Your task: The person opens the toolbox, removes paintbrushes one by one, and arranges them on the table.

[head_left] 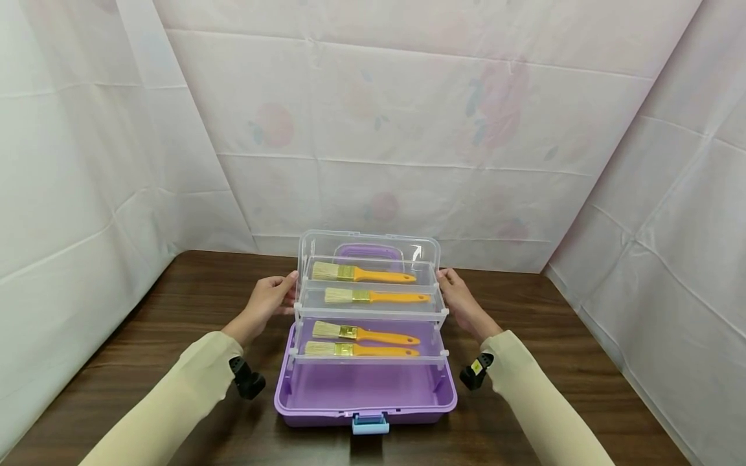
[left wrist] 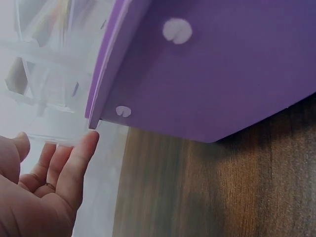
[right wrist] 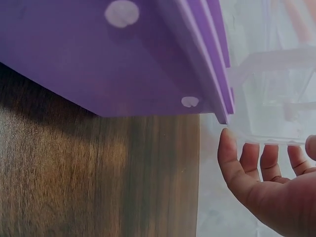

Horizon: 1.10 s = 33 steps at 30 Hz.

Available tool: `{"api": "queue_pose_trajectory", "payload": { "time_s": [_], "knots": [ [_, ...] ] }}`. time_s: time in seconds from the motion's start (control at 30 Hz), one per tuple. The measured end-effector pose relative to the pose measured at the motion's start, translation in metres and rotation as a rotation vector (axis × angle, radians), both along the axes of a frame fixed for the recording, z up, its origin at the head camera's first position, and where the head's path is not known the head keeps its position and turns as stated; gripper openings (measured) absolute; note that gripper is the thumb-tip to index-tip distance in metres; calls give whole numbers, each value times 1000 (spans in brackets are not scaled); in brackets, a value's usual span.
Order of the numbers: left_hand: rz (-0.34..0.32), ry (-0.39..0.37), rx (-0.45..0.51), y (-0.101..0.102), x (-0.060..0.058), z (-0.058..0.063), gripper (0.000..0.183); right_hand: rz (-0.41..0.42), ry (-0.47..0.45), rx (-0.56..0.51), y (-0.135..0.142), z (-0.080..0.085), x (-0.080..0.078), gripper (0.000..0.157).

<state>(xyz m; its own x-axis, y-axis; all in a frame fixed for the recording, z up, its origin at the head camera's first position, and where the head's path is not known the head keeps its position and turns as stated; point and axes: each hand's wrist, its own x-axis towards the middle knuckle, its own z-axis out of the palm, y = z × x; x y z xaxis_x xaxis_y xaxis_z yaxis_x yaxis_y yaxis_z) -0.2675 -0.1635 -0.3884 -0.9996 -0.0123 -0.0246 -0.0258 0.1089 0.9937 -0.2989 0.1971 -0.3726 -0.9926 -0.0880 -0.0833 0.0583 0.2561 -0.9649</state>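
Midway between the table's [head_left: 536, 304] side edges, an open purple box [head_left: 367, 388] holds four brushes [head_left: 384, 277] in clear trays [head_left: 373, 315], its lid [head_left: 326, 234] touched by left hand [head_left: 265, 301] and right hand [head_left: 463, 304], fingers loosely spread, apparently steadying it; moving it calls for even pressure.

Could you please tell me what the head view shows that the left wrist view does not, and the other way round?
Only the head view shows the right hand, the light-blue plastic latch and, distinctly, four flat pale-bristled brushes with orange handles; the left wrist view has just blurred tray contents.

Only the left wrist view shows the flat outer side wall of the purple plastic box, with two white notched round pegs.

Both show the left hand, the box, clear plastic trays and dark brown wood-grain table.
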Motion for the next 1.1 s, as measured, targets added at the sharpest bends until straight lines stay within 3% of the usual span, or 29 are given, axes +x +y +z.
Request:
{"api": "queue_pose_trajectory", "payload": {
  "time_s": [0.3,0.63,1.1],
  "knots": [
    [-9,-40,-13,0,-2,-4,48,-9,-12,14,-2,-5,1,25],
    [-42,-31,-6,1,2,-2,35,-8,-2,-22,-2,-11,-1,23],
    [-57,-30,-38,1,0,-11,27,-37,-40,-69,-3,-22,-3,20]
  ]
}}
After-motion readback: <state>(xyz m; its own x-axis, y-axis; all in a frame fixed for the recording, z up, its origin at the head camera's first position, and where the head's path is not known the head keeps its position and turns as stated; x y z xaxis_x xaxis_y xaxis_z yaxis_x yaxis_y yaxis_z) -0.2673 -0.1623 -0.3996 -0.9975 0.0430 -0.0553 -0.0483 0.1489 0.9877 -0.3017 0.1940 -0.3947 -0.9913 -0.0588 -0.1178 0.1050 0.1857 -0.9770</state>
